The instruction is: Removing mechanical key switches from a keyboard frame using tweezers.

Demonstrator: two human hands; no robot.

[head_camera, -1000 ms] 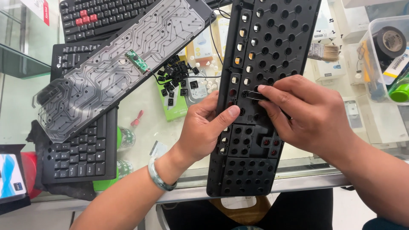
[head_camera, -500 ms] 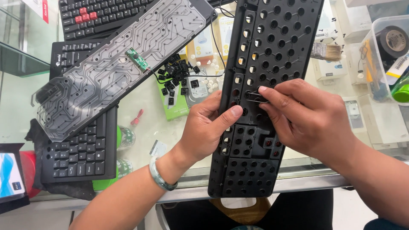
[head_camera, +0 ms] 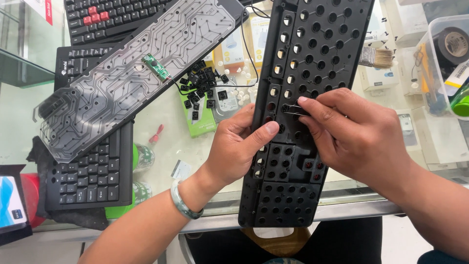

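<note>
Head view: left hand (head_camera: 239,146) grips keyboard frame (head_camera: 303,117), right hand (head_camera: 356,137) pinches key (head_camera: 294,109).

Matt black plastic keyboard frame (head_camera: 312,98) — glossy, clear circuit membrane (head_camera: 132,78).

The black perforated plastic keyboard frame (head_camera: 303,117) has tilted slightly, its top edge leaning further right. The right hand (head_camera: 354,134) has slid a little rightward along it; its fingers (head_camera: 312,105) now pinch a small dark piece.
</note>
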